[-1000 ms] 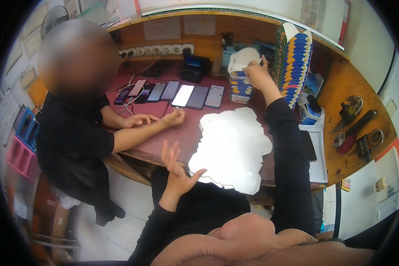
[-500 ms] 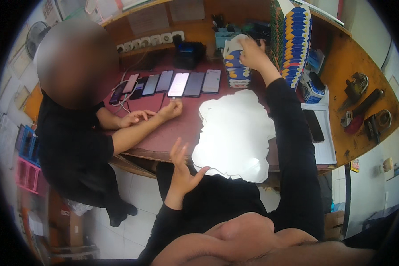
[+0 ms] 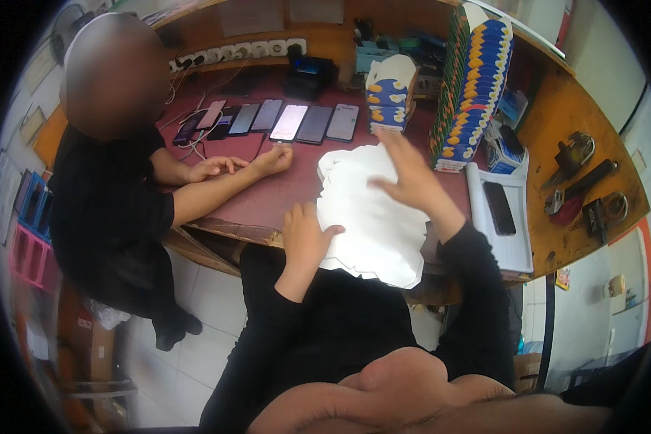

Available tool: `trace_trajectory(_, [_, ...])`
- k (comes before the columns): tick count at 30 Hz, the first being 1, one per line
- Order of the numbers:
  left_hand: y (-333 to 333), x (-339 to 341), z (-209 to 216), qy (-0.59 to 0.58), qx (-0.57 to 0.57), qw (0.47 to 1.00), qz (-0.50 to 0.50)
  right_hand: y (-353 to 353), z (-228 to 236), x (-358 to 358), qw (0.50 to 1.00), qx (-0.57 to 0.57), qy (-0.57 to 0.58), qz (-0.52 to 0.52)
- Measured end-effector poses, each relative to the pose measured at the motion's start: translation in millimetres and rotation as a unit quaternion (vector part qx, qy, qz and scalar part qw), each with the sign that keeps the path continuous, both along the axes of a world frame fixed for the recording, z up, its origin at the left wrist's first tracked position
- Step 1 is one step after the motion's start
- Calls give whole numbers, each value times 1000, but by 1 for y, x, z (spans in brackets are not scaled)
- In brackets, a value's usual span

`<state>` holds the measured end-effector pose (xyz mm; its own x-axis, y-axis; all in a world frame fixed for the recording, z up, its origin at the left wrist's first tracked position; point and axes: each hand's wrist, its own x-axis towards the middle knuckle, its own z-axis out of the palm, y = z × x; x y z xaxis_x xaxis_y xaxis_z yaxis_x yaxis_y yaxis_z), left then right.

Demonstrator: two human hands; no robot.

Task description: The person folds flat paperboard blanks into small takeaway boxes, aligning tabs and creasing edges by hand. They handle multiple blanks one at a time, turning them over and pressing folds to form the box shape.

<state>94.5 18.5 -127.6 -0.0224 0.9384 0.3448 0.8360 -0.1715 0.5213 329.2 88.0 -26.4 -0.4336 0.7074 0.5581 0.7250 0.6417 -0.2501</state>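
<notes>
A stack of white die-cut cardboard sheets [image 3: 369, 224] with notched edges lies on the table in front of me. My left hand [image 3: 307, 242] rests against the stack's near left edge, its thumb out over the top sheet and its fingers extended. Over the far right part of the sheets, my right hand [image 3: 416, 181] is open with spread fingers, slightly blurred and holding nothing. Whether it touches the top sheet I cannot tell. Just beyond it stands a short stack of nested blue, white and yellow cardboard boxes [image 3: 388, 98].
A tall stack of similar boxes [image 3: 477, 94] rises at the right. A dark phone [image 3: 498, 208] lies on white paper; padlocks [image 3: 602, 217] sit at the far right. Several phones [image 3: 289, 123] line the table's back left, where another person [image 3: 112, 195] rests their forearms.
My right hand has come back from the short box stack to above the white sheets. My left hand has moved up onto the stack's left edge.
</notes>
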Motion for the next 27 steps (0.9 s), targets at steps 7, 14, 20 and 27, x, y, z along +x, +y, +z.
trace_trajectory(7, [5, -7, 2, -80, -6, 997, -16, 21, -74, 19, 972, -231, -13, -50])
trace_trajectory(14, [9, -6, 15, -13, 7, 1000, 6, 22, -56, 4, 972, -182, -128, -80])
trace_trajectory(20, [14, -12, 27, -149, 17, 989, 0, 24, -55, 4, 988, -139, 49, -49])
trace_trajectory(27, [14, -19, 31, -119, 85, 989, -20, 50, -36, 17, 925, -287, 243, -47])
